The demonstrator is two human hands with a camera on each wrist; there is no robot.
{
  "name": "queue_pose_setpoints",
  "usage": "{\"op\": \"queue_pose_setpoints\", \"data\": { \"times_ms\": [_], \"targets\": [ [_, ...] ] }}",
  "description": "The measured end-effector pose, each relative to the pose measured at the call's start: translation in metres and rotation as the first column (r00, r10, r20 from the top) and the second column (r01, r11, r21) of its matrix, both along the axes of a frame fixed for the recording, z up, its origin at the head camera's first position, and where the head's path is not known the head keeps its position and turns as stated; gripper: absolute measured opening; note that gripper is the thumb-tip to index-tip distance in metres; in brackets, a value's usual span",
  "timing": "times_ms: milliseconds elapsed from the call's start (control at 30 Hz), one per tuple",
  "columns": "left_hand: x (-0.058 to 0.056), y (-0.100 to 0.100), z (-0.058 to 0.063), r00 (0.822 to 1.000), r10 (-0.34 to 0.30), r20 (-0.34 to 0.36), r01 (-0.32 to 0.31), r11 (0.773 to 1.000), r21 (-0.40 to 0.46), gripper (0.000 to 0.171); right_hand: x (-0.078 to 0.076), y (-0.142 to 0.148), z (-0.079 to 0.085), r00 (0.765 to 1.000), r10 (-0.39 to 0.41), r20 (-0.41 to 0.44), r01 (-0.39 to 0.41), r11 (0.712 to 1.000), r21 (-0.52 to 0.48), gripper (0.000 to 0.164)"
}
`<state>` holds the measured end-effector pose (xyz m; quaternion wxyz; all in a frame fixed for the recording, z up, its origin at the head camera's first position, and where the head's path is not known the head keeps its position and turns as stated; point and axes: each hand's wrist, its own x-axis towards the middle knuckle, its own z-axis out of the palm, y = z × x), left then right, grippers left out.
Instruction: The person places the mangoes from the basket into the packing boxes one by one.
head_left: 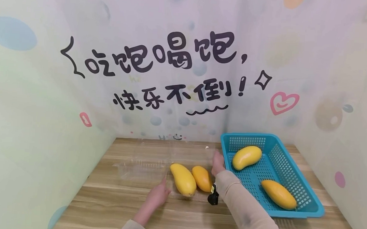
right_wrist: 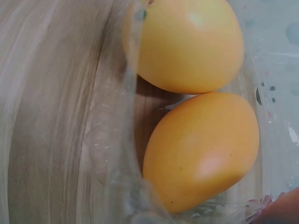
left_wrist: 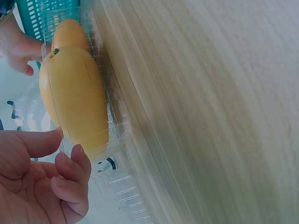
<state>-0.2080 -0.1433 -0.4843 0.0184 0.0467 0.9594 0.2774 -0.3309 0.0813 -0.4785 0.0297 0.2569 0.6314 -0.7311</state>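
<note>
In the head view, a clear, thin-walled plastic container [head_left: 192, 152] stands toward the far edge of the wood-grain tabletop [head_left: 102, 206]. In it lie a large, elongated yellow mango [head_left: 183, 181] and a smaller, oval orange-yellow mango [head_left: 202, 179], side by side. The left hand [head_left: 158, 194] is at its near left side, the right hand [head_left: 218, 163] at its right. By the tabletop's right edge, a blue rectangular mesh plastic basket [head_left: 313, 210] carries a curved yellow mango [head_left: 247, 158] and a tapered orange mango [head_left: 279, 194].

In the left wrist view, the left hand pinches the container's rim between thumb and fingertips, nearly closed.

In the right wrist view, a fingertip shows at the container's edge; how far the right hand closes cannot be told.
</note>
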Motion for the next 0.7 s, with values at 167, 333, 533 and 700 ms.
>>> {"op": "queue_pose_setpoints", "data": {
  "times_ms": [167, 333, 533, 700],
  "targets": [
    [0.0, -0.001, 0.0, 1.0, 0.004, -0.022, -0.004, 1.0, 0.001, 0.055, 0.0, 0.001, -0.003, 1.0, -0.006, -0.03, 0.005, 0.999, -0.036, 0.062],
    [0.0, -0.003, -0.002, 0.999, 0.018, -0.037, -0.017, 0.999, 0.033, 0.055, 0.002, -0.003, -0.005, 0.995, -0.092, -0.029, 0.092, 0.996, 0.015, 0.063],
    [0.001, -0.005, -0.005, 0.997, 0.036, -0.065, -0.032, 0.998, 0.058, 0.054, 0.01, -0.006, -0.006, 0.994, -0.097, -0.046, 0.098, 0.995, 0.024, 0.059],
    [0.002, -0.007, -0.005, 0.997, 0.038, -0.066, -0.034, 0.997, 0.071, 0.054, 0.016, -0.007, 0.001, 0.994, -0.094, -0.048, 0.094, 0.996, 0.001, 0.061]
  ]
}}
